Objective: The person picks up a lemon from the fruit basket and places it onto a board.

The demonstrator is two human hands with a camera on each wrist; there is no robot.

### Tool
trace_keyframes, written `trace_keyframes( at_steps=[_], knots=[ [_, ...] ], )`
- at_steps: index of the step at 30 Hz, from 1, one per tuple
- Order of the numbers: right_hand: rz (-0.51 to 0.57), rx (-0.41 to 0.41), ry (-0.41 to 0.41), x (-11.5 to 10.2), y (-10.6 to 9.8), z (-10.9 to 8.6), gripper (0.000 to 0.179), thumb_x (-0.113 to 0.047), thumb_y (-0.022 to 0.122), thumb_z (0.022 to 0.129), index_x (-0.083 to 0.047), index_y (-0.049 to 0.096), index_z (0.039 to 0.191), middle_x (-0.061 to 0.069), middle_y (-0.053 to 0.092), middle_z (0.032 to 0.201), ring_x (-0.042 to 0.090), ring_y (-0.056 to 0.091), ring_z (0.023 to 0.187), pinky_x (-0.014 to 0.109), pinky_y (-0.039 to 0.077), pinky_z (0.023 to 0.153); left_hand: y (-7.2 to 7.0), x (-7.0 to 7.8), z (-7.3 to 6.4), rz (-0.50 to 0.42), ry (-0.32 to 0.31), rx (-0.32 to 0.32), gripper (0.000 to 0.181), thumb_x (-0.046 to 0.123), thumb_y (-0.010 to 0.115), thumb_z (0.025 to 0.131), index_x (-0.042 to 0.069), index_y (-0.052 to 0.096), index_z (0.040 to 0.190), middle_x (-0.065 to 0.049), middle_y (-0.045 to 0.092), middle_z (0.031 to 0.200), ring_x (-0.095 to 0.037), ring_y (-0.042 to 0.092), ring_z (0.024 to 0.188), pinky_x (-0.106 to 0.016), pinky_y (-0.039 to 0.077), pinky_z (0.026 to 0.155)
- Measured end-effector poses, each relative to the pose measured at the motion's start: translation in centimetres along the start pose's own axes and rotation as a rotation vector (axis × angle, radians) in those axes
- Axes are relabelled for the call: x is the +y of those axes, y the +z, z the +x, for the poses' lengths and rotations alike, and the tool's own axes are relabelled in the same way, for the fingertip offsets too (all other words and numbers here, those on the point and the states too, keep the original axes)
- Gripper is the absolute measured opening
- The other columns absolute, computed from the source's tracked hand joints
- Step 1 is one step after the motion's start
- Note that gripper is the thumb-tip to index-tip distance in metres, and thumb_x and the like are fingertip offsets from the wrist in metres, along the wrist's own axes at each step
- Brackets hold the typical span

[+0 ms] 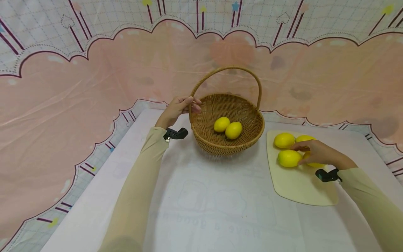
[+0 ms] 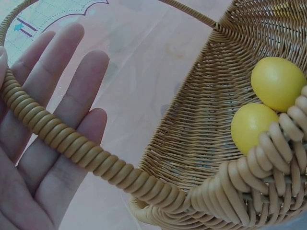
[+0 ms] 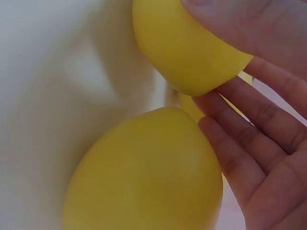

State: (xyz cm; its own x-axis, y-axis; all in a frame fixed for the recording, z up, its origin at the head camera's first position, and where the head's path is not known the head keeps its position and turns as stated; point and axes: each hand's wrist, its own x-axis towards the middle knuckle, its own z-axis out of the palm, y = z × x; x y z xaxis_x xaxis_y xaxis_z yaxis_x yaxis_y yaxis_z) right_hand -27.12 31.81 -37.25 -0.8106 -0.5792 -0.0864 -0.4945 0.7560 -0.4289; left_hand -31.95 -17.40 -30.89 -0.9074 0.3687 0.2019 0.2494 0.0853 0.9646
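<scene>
A brown wicker basket (image 1: 228, 150) with a tall arched handle stands at the back middle of the table, two yellow lemons (image 1: 233, 130) inside it. My left hand (image 1: 180, 108) holds the left side of the handle (image 2: 72, 143), thumb on one side and nearly straight fingers behind. Over at the right, my right hand (image 1: 322, 153) grips a lemon (image 1: 289, 158) on a cream cutting board (image 1: 302, 190), with its thumb on one side and fingers on the other. Another lemon (image 3: 148, 177) lies right beside those fingers, partly hidden by the hand in the head view.
Two more lemons lie at the back of the board, one at the left (image 1: 284, 140) and one behind the right hand (image 1: 305, 139). The white table (image 1: 201, 206) meets a pink patterned cloth (image 1: 141, 73) behind the basket.
</scene>
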Motion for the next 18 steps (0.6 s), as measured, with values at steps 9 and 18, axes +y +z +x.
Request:
trace_keyframes(
  at_steps=[9, 18],
  knots=[
    [-0.002, 0.006, -0.015, -0.11, 0.12, 0.14, 0.052, -0.022, 0.081, 0.071, 0.000, 0.063, 0.115, 0.018, 0.064, 0.114, 0.037, 0.060, 0.104, 0.048, 0.051, 0.088, -0.03, -0.10, 0.02, -0.004, 0.003, 0.010, 0.038, 0.026, 0.040, 0.102, -0.003, 0.063, 0.107, 0.008, 0.072, 0.080, -0.008, 0.069, 0.083, -0.027, 0.054, 0.083],
    [-0.034, 0.055, -0.036, -0.13, 0.61, 0.24, 0.052, -0.021, 0.083, 0.068, -0.001, 0.065, 0.112, 0.012, 0.065, 0.108, 0.032, 0.061, 0.099, 0.046, 0.052, 0.087, -0.17, -0.29, 0.12, -0.007, 0.012, -0.003, 0.036, 0.029, 0.041, 0.101, 0.003, 0.066, 0.104, 0.008, 0.072, 0.081, -0.009, 0.069, 0.084, -0.026, 0.054, 0.082]
  ],
)
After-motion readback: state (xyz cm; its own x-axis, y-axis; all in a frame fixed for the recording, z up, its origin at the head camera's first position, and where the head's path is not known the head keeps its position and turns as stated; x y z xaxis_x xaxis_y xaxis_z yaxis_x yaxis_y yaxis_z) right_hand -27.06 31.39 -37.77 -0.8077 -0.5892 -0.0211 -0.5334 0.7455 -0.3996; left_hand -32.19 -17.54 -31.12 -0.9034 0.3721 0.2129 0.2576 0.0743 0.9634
